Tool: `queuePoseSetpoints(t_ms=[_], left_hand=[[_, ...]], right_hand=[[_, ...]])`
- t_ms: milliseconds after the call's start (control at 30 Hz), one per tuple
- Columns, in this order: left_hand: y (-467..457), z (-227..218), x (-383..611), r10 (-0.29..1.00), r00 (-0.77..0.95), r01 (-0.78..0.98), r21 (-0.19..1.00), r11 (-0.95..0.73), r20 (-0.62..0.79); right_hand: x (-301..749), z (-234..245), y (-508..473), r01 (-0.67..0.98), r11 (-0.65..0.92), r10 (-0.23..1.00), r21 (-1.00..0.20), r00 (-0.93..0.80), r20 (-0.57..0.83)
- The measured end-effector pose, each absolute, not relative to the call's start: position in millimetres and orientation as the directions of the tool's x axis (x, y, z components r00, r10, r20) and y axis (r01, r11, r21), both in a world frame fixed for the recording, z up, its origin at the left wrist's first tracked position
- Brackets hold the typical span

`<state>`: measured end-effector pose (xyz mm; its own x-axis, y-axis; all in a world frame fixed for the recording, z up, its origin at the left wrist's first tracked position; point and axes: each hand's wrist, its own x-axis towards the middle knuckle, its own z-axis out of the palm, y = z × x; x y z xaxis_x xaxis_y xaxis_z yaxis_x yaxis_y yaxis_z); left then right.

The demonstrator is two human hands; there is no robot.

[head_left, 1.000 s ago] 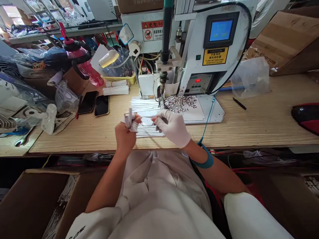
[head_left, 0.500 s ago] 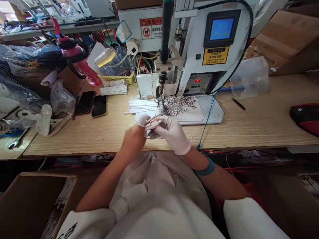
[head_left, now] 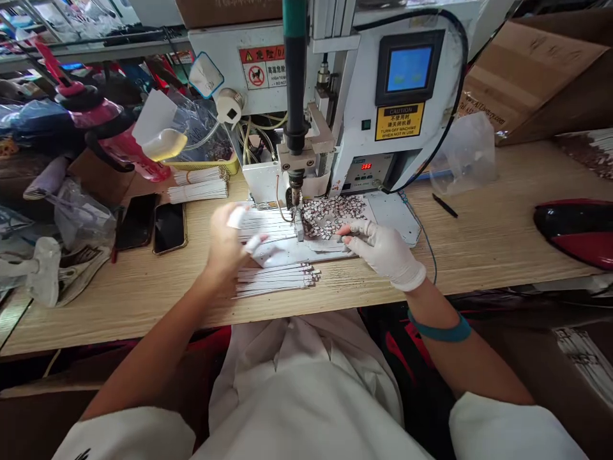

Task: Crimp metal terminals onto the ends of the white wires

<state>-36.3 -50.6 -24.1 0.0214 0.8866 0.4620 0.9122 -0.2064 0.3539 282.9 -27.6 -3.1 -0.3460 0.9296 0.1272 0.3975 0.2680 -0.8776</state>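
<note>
My left hand [head_left: 228, 246], bare with white finger cots, hovers with its fingers spread over a row of white strips [head_left: 268, 225] laid beside the machine's soldering tip [head_left: 294, 191]. My right hand [head_left: 383, 250], in a white glove, lies with its fingers stretched out at the edge of a pile of small dark-and-white pieces [head_left: 332, 211] on the machine's white base plate [head_left: 397, 214]. Neither hand visibly holds anything. A loose bundle of white strips [head_left: 278, 280] lies on the wooden bench [head_left: 479, 249] just below my left hand.
Two phones [head_left: 168, 227] lie left of the strips, behind them another strip bundle [head_left: 198, 185] and a pink bottle [head_left: 119, 144]. A clear plastic bag [head_left: 467, 153], a black pen [head_left: 445, 206] and a red-black object [head_left: 577, 230] sit to the right. A cardboard box [head_left: 527, 70] stands far right.
My hands, held together over the bench front around some strips, have parted. The left went to the strips by the tip, the right to the small pieces. A strip bundle now lies on the bench.
</note>
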Motion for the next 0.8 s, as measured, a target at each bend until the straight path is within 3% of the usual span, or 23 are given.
queuePoseSetpoints(t_ms=[67, 133, 233, 333, 433, 533, 633, 800], left_hand=[[-53, -34, -48, 0.865, -0.313, 0.740, 0.671, -0.037, 0.392], [-53, -45, -50, 0.842, -0.505, 0.458, 0.886, 0.077, 0.188], [-49, -54, -38, 0.854, -0.518, 0.200, 0.977, 0.073, 0.042], [-49, -50, -25, 0.878, -0.476, 0.205, 0.977, 0.063, 0.043], [-55, -37, -26, 0.892, -0.413, 0.506, 0.861, 0.054, 0.187], [-57, -27, -35, 0.908, -0.045, 0.851, 0.491, -0.184, 0.417], [-49, -25, -40, 0.864, 0.275, 0.882, 0.248, -0.401, 0.421], [-34, -21, -40, 0.847, 0.388, 0.865, 0.175, -0.471, 0.364]], right_hand=[[290, 1, -19, 0.517, 0.281, 0.929, -0.809, -0.358, 0.094], [292, 4, -10, 0.612, 0.305, 0.920, -0.730, -0.386, 0.061], [281, 2, 3, 0.685, 0.383, 0.897, -0.620, -0.435, 0.074], [258, -5, 17, 0.660, 0.462, 0.855, -0.592, -0.509, 0.100], [238, -7, 35, 0.626, 0.542, 0.807, -0.560, -0.575, 0.138], [228, -6, 56, 0.663, 0.579, 0.800, -0.475, -0.573, 0.175], [225, -8, 65, 0.706, 0.556, 0.821, -0.438, -0.550, 0.155], [238, -3, 55, 0.650, 0.660, 0.728, -0.376, -0.677, 0.108]])
